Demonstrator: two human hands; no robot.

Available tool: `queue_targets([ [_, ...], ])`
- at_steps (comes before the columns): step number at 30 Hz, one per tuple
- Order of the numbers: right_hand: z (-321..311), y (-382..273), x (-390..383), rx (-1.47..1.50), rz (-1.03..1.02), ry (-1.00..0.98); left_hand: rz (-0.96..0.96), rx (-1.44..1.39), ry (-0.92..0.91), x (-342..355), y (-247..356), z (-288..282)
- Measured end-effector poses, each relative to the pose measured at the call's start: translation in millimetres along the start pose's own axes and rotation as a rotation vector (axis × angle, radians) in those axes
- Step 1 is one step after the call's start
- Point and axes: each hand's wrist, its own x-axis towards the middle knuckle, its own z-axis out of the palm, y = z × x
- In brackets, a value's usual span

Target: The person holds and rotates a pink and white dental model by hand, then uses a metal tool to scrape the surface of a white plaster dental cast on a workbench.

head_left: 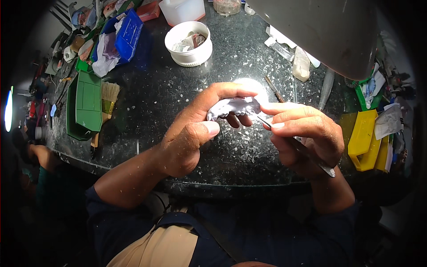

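My left hand [195, 129] holds a small pale grey plaster dental cast [233, 107] between its fingers and thumb, above a dark speckled worktop [178, 93]. My right hand [307, 131] grips a thin metal hand tool [307, 151] like a pen. The tool's tip touches the right edge of the cast, and its handle runs back past my palm toward the lower right. A bright lamp spot lights the cast from above.
A white round tub [189, 43] with scraps stands behind the hands. Green trays [86, 104] and a brush [108, 100] lie at the left, a blue box [129, 33] beyond them. Yellow bins [365, 139] sit at the right. A grey lamp hood [324, 31] overhangs the top right.
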Motion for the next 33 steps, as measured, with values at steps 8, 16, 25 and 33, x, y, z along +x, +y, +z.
queue_targets([
  [8,4,2,0,-0.013,0.002,-0.007,-0.069,-0.179,0.058,1,-5,-1],
  [16,4,2,1,-0.037,0.01,-0.086,-0.138,-0.51,0.247,5,-6,-2],
  [25,9,3,1,-0.057,-0.01,-0.103,-0.167,-0.344,0.331,5,-5,2],
  [33,5,1,2,0.004,-0.017,-0.036,-0.103,-0.235,0.349,7,-3,-13],
])
